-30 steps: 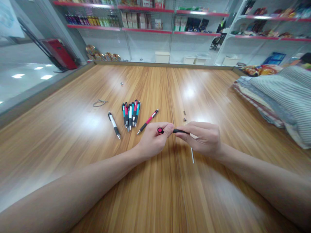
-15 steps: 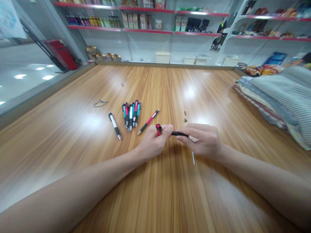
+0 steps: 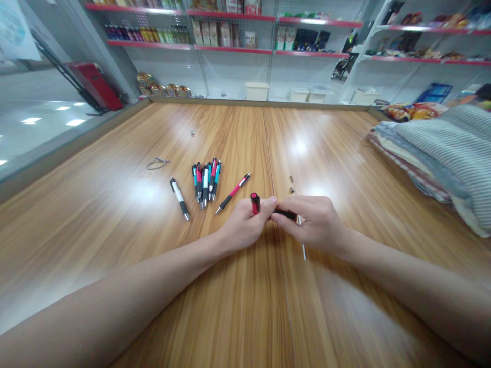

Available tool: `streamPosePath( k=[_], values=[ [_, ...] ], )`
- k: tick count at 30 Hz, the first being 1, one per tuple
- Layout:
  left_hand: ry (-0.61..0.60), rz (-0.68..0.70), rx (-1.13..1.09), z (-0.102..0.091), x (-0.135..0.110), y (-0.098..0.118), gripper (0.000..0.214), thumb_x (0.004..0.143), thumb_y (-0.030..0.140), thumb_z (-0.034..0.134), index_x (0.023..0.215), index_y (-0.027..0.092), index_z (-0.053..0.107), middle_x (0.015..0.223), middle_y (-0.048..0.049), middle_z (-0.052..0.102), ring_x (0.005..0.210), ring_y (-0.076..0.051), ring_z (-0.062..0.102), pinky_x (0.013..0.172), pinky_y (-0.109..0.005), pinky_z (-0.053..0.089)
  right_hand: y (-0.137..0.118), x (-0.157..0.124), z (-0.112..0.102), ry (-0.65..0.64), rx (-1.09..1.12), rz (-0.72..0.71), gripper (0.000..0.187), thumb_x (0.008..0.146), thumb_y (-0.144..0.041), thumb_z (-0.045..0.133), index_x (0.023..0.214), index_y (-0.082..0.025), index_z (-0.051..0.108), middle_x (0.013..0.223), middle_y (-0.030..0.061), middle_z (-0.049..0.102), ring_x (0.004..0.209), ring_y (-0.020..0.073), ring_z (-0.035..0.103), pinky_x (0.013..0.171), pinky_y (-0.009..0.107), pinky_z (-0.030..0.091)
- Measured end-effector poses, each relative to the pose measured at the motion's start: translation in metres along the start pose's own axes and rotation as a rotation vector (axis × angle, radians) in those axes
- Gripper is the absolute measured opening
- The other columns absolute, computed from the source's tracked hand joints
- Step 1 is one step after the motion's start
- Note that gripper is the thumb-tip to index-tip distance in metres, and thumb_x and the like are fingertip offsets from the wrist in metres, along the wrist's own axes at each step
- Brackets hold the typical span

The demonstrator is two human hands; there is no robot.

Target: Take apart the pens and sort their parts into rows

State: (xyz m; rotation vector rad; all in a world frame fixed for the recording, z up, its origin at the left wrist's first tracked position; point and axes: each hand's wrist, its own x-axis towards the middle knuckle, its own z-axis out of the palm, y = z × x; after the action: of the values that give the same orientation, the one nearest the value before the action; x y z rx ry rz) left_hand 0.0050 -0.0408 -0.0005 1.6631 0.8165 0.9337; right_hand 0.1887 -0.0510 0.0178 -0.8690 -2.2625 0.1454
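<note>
My left hand (image 3: 245, 225) is closed on the red upper half of a pen (image 3: 254, 202), its open end tilted up. My right hand (image 3: 312, 222) pinches the black lower half of the pen (image 3: 286, 213), and the two hands touch over the wooden table (image 3: 245, 306). A thin white refill (image 3: 303, 249) lies on the table under my right hand. Two tiny dark parts (image 3: 291, 184) lie just beyond my right hand. To the left lie a red pen (image 3: 233, 192), a bundle of several pens (image 3: 206, 181) and a white and black pen (image 3: 180, 198).
A loose rubber band (image 3: 157, 163) and a small metal bit (image 3: 192, 133) lie farther left. Folded striped cloths (image 3: 441, 148) are stacked at the right edge. Shop shelves with goods (image 3: 230, 36) stand behind the table.
My hands have drawn together until they touch. The red pen half has tilted upward in my left hand, and the black half has moved left toward it.
</note>
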Motion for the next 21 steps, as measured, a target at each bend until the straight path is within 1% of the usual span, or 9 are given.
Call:
streamPosePath(
  k=[4, 6, 8, 9, 11, 13, 15, 18, 21],
  values=[
    [0.009, -0.059, -0.140, -0.002, 0.002, -0.001, 0.052, 0.096, 0.052, 0.039, 0.057, 0.017, 0.036, 0.050, 0.0054, 0.031, 0.044, -0.006, 0.028, 0.044, -0.024, 0.022, -0.001, 0.010, -0.025, -0.046, -0.024, 0.132, 0.018, 0.087, -0.034, 0.065, 0.081, -0.018, 0.073, 0.078, 0.0036, 0.062, 0.071, 0.0131, 0.056, 0.064, 0.027, 0.042],
    [0.023, -0.086, -0.200, -0.003, 0.003, -0.002, 0.052, 0.096, 0.053, 0.040, 0.057, 0.018, 0.034, 0.050, 0.0059, 0.029, 0.043, -0.006, 0.027, 0.043, -0.024, 0.020, 0.003, 0.012, -0.042, -0.104, -0.023, 0.263, 0.022, 0.086, -0.040, 0.066, 0.082, -0.021, 0.075, 0.070, 0.0015, 0.059, 0.064, 0.0119, 0.053, 0.057, 0.027, 0.039],
    [0.030, -0.106, -0.240, -0.004, 0.003, -0.004, 0.053, 0.095, 0.053, 0.043, 0.057, 0.019, 0.029, 0.049, 0.0066, 0.026, 0.042, -0.005, 0.025, 0.043, -0.024, 0.018, 0.011, 0.011, -0.056, -0.227, 0.044, 0.393, 0.030, 0.087, -0.047, 0.062, 0.084, -0.021, 0.076, 0.058, -0.0016, 0.053, 0.052, 0.0096, 0.045, 0.048, 0.026, 0.031],
    [0.027, -0.115, -0.250, -0.004, 0.003, -0.004, 0.053, 0.094, 0.053, 0.044, 0.057, 0.019, 0.027, 0.049, 0.0069, 0.025, 0.042, -0.005, 0.024, 0.042, -0.024, 0.016, 0.017, 0.009, -0.061, -0.247, 0.072, 0.451, 0.032, 0.087, -0.049, 0.061, 0.086, -0.021, 0.076, 0.055, -0.0023, 0.051, 0.049, 0.0088, 0.043, 0.045, 0.026, 0.028],
    [0.005, -0.133, -0.258, -0.006, 0.002, -0.006, 0.054, 0.093, 0.053, 0.046, 0.058, 0.019, 0.025, 0.049, 0.0070, 0.023, 0.042, -0.005, 0.022, 0.042, -0.024, 0.014, 0.032, 0.007, -0.068, -0.202, 0.121, 0.531, 0.033, 0.084, -0.050, 0.065, 0.093, -0.021, 0.076, 0.053, -0.0027, 0.053, 0.046, 0.0083, 0.043, 0.043, 0.025, 0.029],
    [-0.022, -0.147, -0.272, -0.009, 0.002, -0.007, 0.053, 0.092, 0.054, 0.048, 0.060, 0.019, 0.026, 0.051, 0.0069, 0.023, 0.043, -0.005, 0.022, 0.043, -0.023, 0.013, 0.045, 0.006, -0.071, -0.159, 0.202, 0.580, 0.035, 0.082, -0.048, 0.067, 0.099, -0.019, 0.075, 0.057, -0.0006, 0.061, 0.047, 0.0088, 0.048, 0.042, 0.024, 0.034],
    [-0.056, -0.154, -0.332, -0.010, 0.001, -0.008, 0.052, 0.090, 0.057, 0.049, 0.063, 0.019, 0.027, 0.056, 0.0068, 0.024, 0.045, -0.005, 0.021, 0.043, -0.022, 0.012, 0.054, 0.006, -0.073, -0.188, 0.321, 0.591, 0.037, 0.081, -0.044, 0.068, 0.105, -0.016, 0.073, 0.068, 0.0035, 0.068, 0.055, 0.0114, 0.058, 0.045, 0.023, 0.043],
    [-0.124, -0.145, -0.452, -0.012, 0.002, -0.008, 0.056, 0.085, 0.071, 0.042, 0.068, 0.020, 0.029, 0.063, 0.0062, 0.025, 0.047, -0.005, 0.019, 0.043, -0.020, 0.012, 0.059, 0.009, -0.075, -0.310, 0.462, 0.588, 0.035, 0.084, -0.039, 0.064, 0.106, -0.014, 0.073, 0.080, 0.0079, 0.072, 0.065, 0.0145, 0.064, 0.047, 0.024, 0.050],
    [-0.178, -0.140, -0.478, -0.011, 0.003, -0.008, 0.060, 0.081, 0.080, 0.033, 0.072, 0.020, 0.031, 0.066, 0.0061, 0.026, 0.048, -0.006, 0.018, 0.043, -0.020, 0.013, 0.063, 0.008, -0.075, -0.420, 0.433, 0.616, 0.030, 0.087, -0.037, 0.059, 0.097, -0.013, 0.074, 0.076, 0.0074, 0.072, 0.056, 0.0121, 0.061, 0.043, 0.023, 0.047]
  ],
)
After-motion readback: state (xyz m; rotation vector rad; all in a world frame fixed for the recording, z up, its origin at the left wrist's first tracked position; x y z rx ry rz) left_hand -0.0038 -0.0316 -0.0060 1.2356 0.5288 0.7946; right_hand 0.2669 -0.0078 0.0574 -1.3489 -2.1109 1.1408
